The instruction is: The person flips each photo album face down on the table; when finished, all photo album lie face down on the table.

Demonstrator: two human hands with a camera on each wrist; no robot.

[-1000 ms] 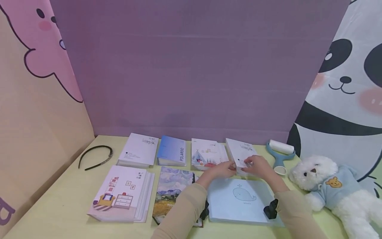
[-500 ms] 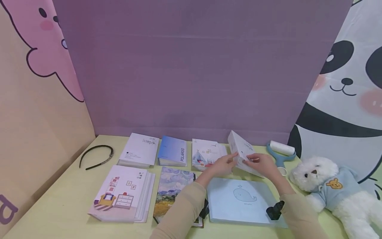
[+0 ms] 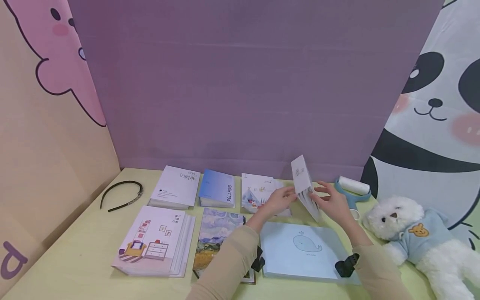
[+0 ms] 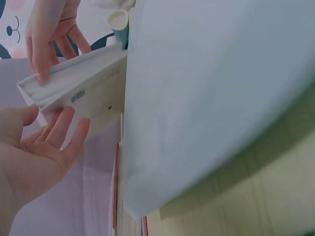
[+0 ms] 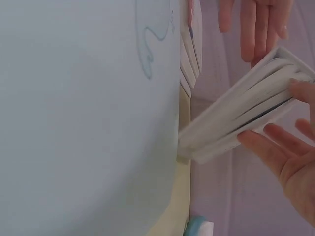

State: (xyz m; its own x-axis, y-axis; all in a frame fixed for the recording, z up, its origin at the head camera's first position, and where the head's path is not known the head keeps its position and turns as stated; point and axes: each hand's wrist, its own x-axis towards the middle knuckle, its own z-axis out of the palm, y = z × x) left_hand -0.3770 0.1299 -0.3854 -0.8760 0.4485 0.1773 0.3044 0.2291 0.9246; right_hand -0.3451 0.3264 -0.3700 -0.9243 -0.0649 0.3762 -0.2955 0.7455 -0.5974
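A small white photo album (image 3: pixel 303 177) stands tilted on end at the back right of the table, its page edges (image 5: pixel 261 101) facing my right hand. On its right, my right hand (image 3: pixel 331 204) holds it, thumb on the page edges and fingers at the cover. My left hand (image 3: pixel 279 200) is at the other side, its fairly straight fingers (image 4: pixel 61 128) touching the cover near the spine corner. A pale blue whale album (image 3: pixel 296 254) lies flat just in front, under both forearms.
Left of the hands lie a tent-pictured album (image 3: pixel 255 189), a blue POLAROID album (image 3: pixel 216 187), a white album (image 3: pixel 175 187), a furniture-pictured album (image 3: pixel 150 241) and a painted-cover album (image 3: pixel 213 237). A black headband (image 3: pixel 121 196), lint roller (image 3: pixel 352 189) and teddy bear (image 3: pixel 423 237) are at the sides.
The white album was lying flat; it has been lifted at its left side and turned up on end between the hands. My right hand has shifted slightly right with it.
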